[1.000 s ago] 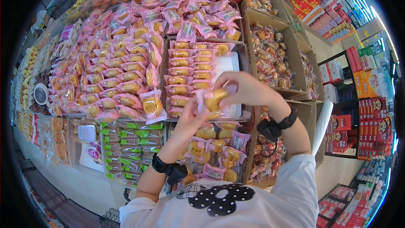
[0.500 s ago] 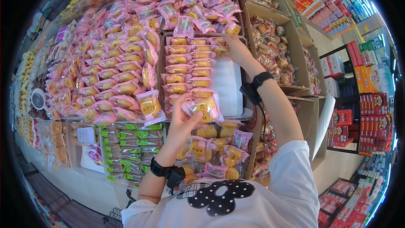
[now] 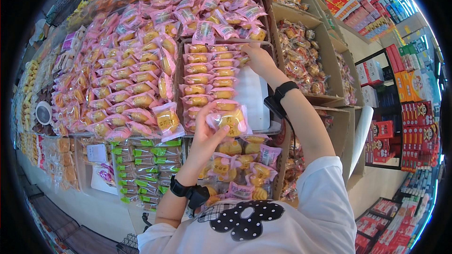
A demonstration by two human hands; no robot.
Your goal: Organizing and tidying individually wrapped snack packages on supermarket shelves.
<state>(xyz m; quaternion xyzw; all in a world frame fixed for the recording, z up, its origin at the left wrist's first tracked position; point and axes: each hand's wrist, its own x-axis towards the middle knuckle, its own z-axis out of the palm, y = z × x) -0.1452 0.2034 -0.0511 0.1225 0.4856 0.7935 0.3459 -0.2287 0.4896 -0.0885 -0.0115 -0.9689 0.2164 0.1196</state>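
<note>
My left hand (image 3: 207,131) is closed round a wrapped cake (image 3: 229,121), a round golden cake in clear and pink film, above the near part of a clear tray (image 3: 277,125). Inside that tray, two columns of similar packets (image 3: 196,78) stand on edge. At the tray's far end my right hand (image 3: 258,59) has its fingers curled over another wrapped cake (image 3: 241,57), at the head of a third column. The fingers partly hide that packet. Bare white tray bottom (image 3: 255,96) shows below it. Both wrists wear black straps with small devices.
Pink-wrapped cakes (image 3: 125,73) are heaped left of the tray, with more behind it (image 3: 221,11). Cardboard boxes (image 3: 329,70) of wrapped snacks border the right. Nearer me lie loose packets (image 3: 245,162) and green-ended packets (image 3: 146,167). Red goods (image 3: 416,131) fill shelves far right.
My right hand has shifted slightly left along the tray's far end, over the packet there. My left hand still holds its wrapped cake, almost in the same place.
</note>
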